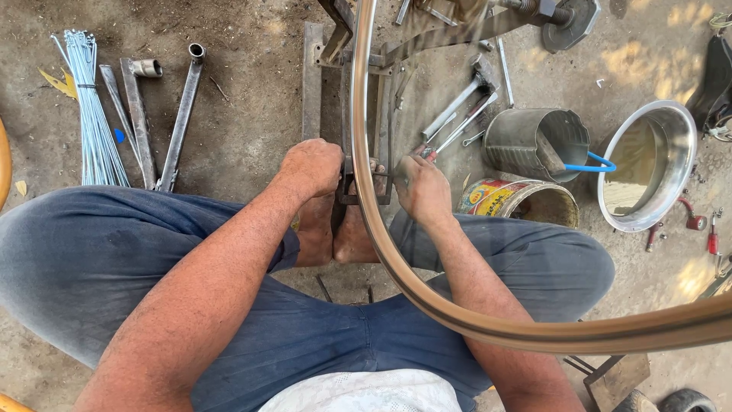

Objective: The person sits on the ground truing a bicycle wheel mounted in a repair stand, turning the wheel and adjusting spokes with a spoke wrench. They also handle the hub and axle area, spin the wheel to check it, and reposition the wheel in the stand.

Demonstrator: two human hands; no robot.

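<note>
Tools spread across a dusty workshop floor (252,114)

A bundle of spokes (95,114) and box spanners (156,114) lie left; a grey bucket (534,141), printed tin (518,202) and steel basin (652,164) sit right.

A bundle of spokes (95,114), a grey bucket (534,141) and a steel bowl (682,137) lie around.

Head camera, looking steeply down (close range).
</note>
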